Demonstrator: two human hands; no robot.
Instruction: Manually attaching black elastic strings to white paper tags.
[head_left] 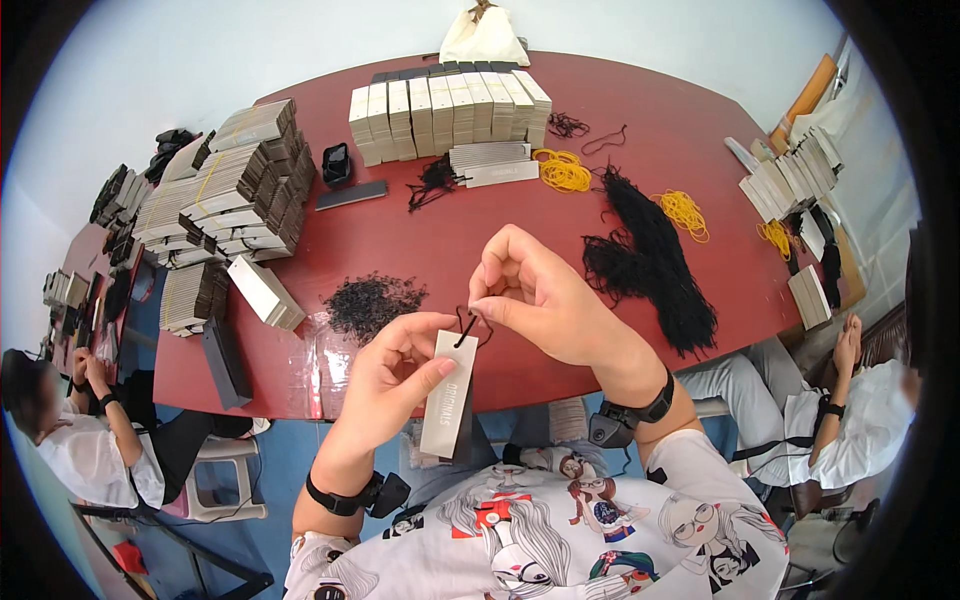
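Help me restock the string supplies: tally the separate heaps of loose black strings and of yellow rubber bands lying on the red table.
Black string heaps: 3, a large one, a flat spread one, a small one
Yellow rubber band heaps: 3, one by the tag rows, one further right, one by the right stacks
Total: 6

A few stray strands are not counted.
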